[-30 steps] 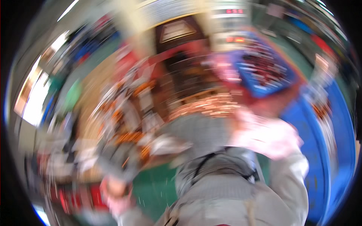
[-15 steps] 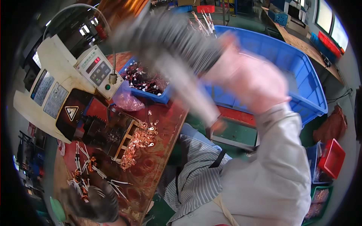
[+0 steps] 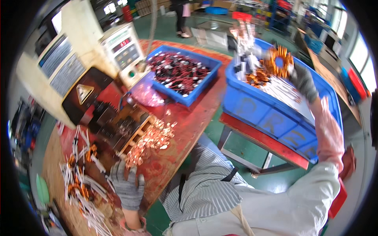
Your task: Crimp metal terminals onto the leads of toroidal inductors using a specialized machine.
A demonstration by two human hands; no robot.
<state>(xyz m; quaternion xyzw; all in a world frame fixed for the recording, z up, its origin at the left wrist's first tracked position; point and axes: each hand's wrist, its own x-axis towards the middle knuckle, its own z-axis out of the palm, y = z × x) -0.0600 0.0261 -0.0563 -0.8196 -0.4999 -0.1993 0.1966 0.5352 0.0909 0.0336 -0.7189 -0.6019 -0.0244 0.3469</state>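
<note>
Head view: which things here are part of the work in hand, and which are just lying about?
In hand:
right hand holding a copper coil over the large blue crate
left hand resting beside the white-sleeved coils

Lying about:
small blue tray of dark parts
copper scrap pile
control box

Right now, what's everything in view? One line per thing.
copper coil: one, orange, held over the large crate
large crate: one, blue, right, on a red stand
coils with white leads: several, inside the large crate
small tray: one, blue, holds dark red parts, on the workbench
workbench: one, red, centre
copper bits: a pile, centre of bench
control box: one, cream, upper left
wound coils: many, orange and white, lower left
left hand: grey glove, flat on the bench
right hand: grey glove, fingers on the copper coil
</note>
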